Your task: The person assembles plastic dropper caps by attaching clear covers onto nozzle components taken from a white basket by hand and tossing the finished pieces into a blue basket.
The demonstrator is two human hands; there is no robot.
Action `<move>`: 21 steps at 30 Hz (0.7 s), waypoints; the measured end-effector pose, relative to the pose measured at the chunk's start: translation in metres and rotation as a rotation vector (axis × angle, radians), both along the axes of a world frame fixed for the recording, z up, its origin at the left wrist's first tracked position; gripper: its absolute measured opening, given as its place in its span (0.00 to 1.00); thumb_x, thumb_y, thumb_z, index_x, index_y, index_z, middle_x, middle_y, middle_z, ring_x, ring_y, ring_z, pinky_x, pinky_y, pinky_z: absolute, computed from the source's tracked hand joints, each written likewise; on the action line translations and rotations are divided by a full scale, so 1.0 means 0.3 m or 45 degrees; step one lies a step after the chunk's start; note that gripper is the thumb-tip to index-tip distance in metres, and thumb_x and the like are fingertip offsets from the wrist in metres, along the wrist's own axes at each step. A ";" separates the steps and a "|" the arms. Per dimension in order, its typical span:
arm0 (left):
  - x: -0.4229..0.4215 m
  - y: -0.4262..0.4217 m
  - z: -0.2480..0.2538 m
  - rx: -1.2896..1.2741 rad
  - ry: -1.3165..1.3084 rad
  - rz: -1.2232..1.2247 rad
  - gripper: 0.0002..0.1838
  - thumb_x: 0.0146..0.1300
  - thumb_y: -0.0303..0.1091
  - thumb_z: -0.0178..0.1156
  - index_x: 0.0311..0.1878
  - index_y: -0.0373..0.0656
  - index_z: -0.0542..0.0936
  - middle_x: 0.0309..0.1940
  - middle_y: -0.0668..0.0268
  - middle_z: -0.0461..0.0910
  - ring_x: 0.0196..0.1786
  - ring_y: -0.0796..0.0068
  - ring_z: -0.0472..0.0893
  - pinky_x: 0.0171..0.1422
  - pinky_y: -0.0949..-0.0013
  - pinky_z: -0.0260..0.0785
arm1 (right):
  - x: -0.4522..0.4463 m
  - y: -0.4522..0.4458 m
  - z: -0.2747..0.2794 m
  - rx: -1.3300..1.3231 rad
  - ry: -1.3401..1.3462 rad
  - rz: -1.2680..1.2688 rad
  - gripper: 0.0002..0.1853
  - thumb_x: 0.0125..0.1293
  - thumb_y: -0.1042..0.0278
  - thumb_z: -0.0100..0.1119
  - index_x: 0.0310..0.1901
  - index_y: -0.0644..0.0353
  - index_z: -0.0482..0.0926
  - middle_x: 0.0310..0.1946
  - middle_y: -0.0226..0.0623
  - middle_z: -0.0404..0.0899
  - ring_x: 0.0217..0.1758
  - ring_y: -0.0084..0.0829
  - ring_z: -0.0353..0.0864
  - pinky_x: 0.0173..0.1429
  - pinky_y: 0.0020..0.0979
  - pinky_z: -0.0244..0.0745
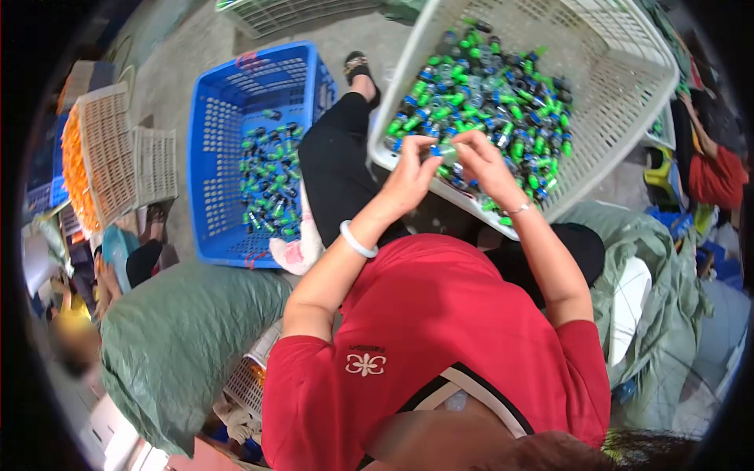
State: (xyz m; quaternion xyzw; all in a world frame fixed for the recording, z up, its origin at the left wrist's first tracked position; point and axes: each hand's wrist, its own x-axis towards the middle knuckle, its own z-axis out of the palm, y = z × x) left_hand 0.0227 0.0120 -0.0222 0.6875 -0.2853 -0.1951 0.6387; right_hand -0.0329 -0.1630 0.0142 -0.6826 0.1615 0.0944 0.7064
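our left hand [414, 171] and right hand [485, 163] meet above the near rim of the white crate [620, 118], fingertips pinching one small piece between them. that crate is the largest thing we see, far and to the right, with green, blue, dark and clear parts [503, 118] heaped inside. the green sack [188, 337] bulges near left. beyond it, on the floor [330, 31], we see the blue crate [216, 157], holding a smaller heap of similar parts [271, 180]. smallest is the small piece [448, 154] itself, pale and clear with some blue; fingers hide its exact shape. we judge that a loose or uneven pinch could let it slip, dropping it among lookalikes in the white crate or past the rim.
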 end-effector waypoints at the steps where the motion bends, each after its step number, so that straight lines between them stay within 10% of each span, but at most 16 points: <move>1: -0.004 0.008 0.010 0.010 -0.001 0.029 0.18 0.69 0.30 0.55 0.57 0.39 0.62 0.41 0.63 0.71 0.43 0.76 0.72 0.48 0.71 0.68 | -0.004 0.013 0.011 -0.024 0.014 -0.029 0.12 0.73 0.61 0.50 0.51 0.57 0.71 0.28 0.24 0.69 0.26 0.15 0.67 0.28 0.20 0.64; 6: 0.045 0.082 0.046 0.021 0.667 -0.279 0.17 0.69 0.30 0.55 0.56 0.40 0.62 0.41 0.63 0.70 0.44 0.73 0.73 0.51 0.69 0.69 | -0.031 0.018 0.073 -0.645 -0.389 0.246 0.12 0.67 0.63 0.56 0.46 0.62 0.73 0.33 0.37 0.77 0.33 0.31 0.77 0.38 0.32 0.72; 12: 0.031 0.094 0.068 -0.062 0.524 -0.408 0.17 0.69 0.29 0.55 0.57 0.39 0.63 0.42 0.62 0.69 0.44 0.71 0.73 0.48 0.66 0.69 | -0.035 -0.006 0.125 -1.117 -0.637 0.555 0.15 0.64 0.58 0.60 0.40 0.62 0.76 0.33 0.42 0.79 0.32 0.39 0.78 0.37 0.33 0.72; 21: 0.000 0.111 0.092 0.053 -0.424 -0.291 0.21 0.63 0.25 0.59 0.58 0.39 0.65 0.44 0.52 0.69 0.44 0.55 0.74 0.47 0.63 0.69 | -0.087 0.057 -0.013 0.181 0.130 0.173 0.20 0.67 0.46 0.57 0.29 0.57 0.77 0.19 0.26 0.71 0.19 0.21 0.69 0.23 0.23 0.61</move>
